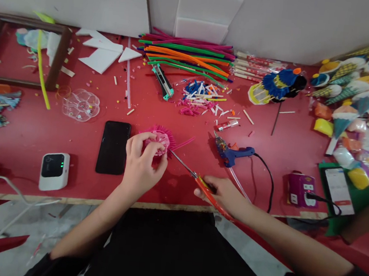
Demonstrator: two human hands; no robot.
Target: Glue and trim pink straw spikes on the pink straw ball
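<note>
My left hand grips a round pink craft piece from above, fingers curled over it. Its rim is fringed, and a thin pink strip sticks out to the right. In my right hand is a pair of scissors with orange-red handles. The scissor tips touch or nearly touch the piece's right edge; whether the blades are apart cannot be made out. Left of my left hand lies a black phone. A blue glue gun rests beyond my right hand.
Bundled pipe cleaners lie along the back, near a green box cutter and small cut scraps. A blue-and-yellow craft figure stands back right. A purple power socket and a white device sit near the front edge.
</note>
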